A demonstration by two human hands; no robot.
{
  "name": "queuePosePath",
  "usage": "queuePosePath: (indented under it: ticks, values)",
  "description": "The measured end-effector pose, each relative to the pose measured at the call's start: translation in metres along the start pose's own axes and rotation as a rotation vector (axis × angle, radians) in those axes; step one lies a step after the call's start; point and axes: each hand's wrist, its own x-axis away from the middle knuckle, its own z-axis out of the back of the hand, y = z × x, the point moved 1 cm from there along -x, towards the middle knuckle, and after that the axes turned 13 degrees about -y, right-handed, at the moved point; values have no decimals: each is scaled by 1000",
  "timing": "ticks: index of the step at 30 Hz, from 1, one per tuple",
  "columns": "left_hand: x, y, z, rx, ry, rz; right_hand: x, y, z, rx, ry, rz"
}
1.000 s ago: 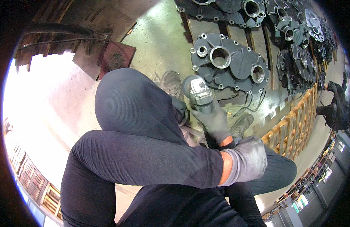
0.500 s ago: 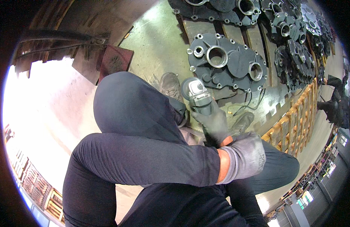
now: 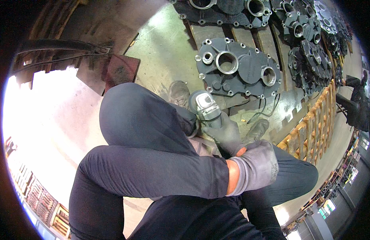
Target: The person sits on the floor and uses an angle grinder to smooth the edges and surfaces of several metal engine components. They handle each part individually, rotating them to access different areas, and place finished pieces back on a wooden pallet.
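My right hand, in a grey work glove, is wrapped round the body of an angle grinder. The grinder's round guarded head points away from me, just short of a dark grey cast gear housing cover and apart from it. Across my lap reaches my left arm, and my gloved left hand lies closed over my right wrist. Its fingers curl down out of sight, so what they grip is hidden. A strip of bare skin shows between the two gloves. The cover has bright machined bores and bolt bosses round its rim.
More housing covers lie on wooden slats at the back right. A black cable loops on the floor near my right shoe. A wooden pallet stands to the right. On the left is a reddish plate.
The grinder and my right hand have shifted slightly left and toward me. My left hand stays at the right wrist. The whole view has tilted a little.
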Motion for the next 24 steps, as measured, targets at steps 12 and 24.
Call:
queuePosePath:
  ticks: [12,24]
  values:
    - [-109,-13,-133,1130,136,-1107,-29,-26,-14,127,14,159]
    - [-77,-17,-104,975,109,-895,-47,-40,-17,55,79,208]
